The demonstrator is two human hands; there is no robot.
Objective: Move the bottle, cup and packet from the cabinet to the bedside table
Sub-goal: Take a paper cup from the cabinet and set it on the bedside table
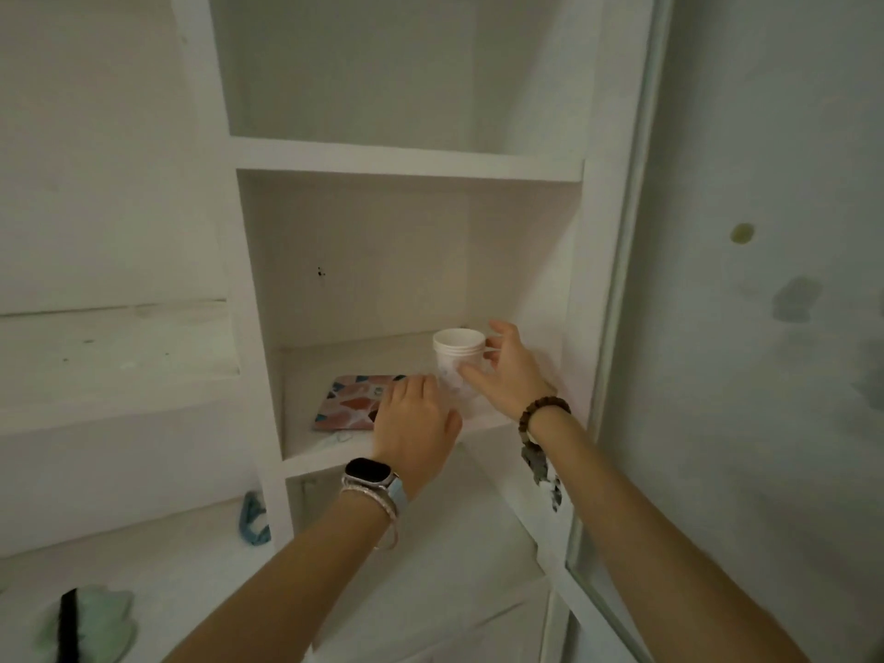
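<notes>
Right hand (507,370) around cup (458,358), left hand (416,423) on packet (351,399).

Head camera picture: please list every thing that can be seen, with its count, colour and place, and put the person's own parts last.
cabinet: one, white, centre, open shelves
cup: one, white, middle shelf, right part
packet: one, flat, pink with coloured patches, middle shelf, left of cup
blue cloth: one, lower left ledge
green item: one, pale green, bottom left; kind unclear
bottle: not visible
smartwatch: one, black, left wrist
bead bracelet: one, brown, right wrist
left hand: over packet's right edge
right hand: fingers around cup
</notes>
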